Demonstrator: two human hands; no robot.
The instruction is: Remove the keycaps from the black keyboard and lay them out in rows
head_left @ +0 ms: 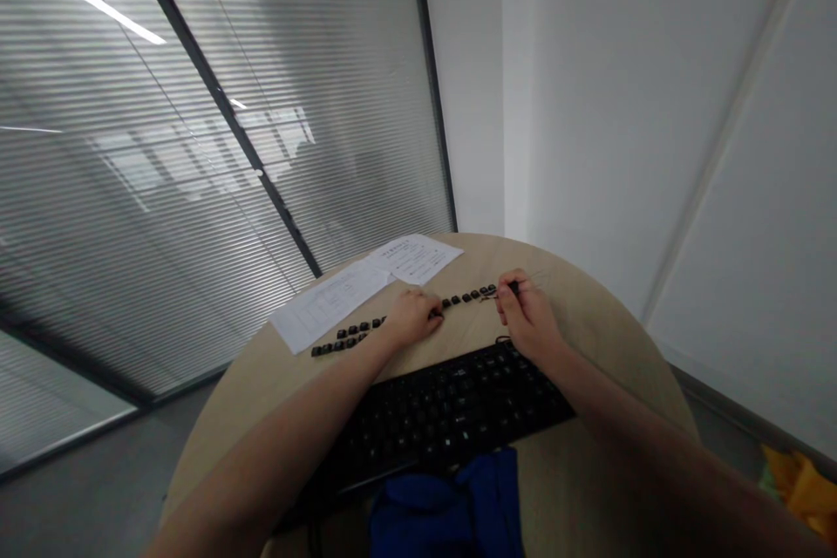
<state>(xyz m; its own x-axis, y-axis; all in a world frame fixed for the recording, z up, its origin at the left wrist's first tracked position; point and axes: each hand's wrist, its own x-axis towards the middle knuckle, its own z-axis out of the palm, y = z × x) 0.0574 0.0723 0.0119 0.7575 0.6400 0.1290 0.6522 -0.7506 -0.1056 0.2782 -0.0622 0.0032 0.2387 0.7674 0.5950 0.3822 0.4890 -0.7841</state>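
Small black keycaps [456,301] lie in rows across the round table. My left hand [413,317] rests over the middle of the upper row, its fingers curled and closed on a dark keycap [435,313] at the fingertips. My right hand [528,318] is closed just past the row's right end, around a small dark-handled tool [514,288]. Thin wires show by that hand, but the tool's exact kind is unclear. Below both hands a black keyboard [451,405] lies at a slant, partly covered by my forearms.
Printed paper sheets [340,301] lie at the table's far left edge. Blue cloth [451,506] shows at the near edge. Beyond the wooden table [608,340] stand a glass partition with blinds [215,192] and a white wall [588,105]. Something orange [794,484] is at lower right.
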